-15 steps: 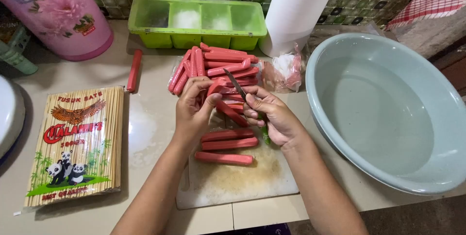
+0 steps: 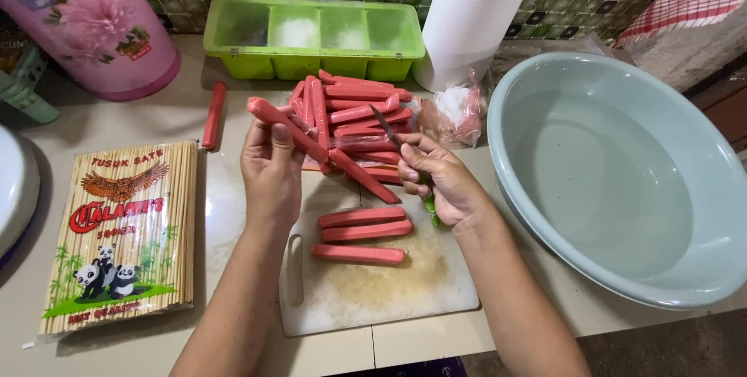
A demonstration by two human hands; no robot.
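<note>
My left hand (image 2: 271, 167) holds a red sausage (image 2: 274, 117) lifted at a slant above the white cutting board (image 2: 373, 287). In my right hand (image 2: 443, 178) is a small green-handled knife (image 2: 387, 128), its blade pointing up toward the pile of red sausages (image 2: 354, 108) behind the board. A second sausage (image 2: 364, 176) lies slanted between my hands. Three sausages (image 2: 364, 233) lie side by side on the board.
A pack of bamboo skewers (image 2: 117, 237) lies at the left. One loose sausage (image 2: 212, 115) rests beside it. A green divided tray (image 2: 311, 35), a paper roll (image 2: 471, 11) and a pink container (image 2: 93, 19) stand behind. A large pale basin (image 2: 622, 175) fills the right.
My left hand has picked a sausage out of the pile and raised it to the left. My right hand with the knife has drawn back slightly from the pile.
</note>
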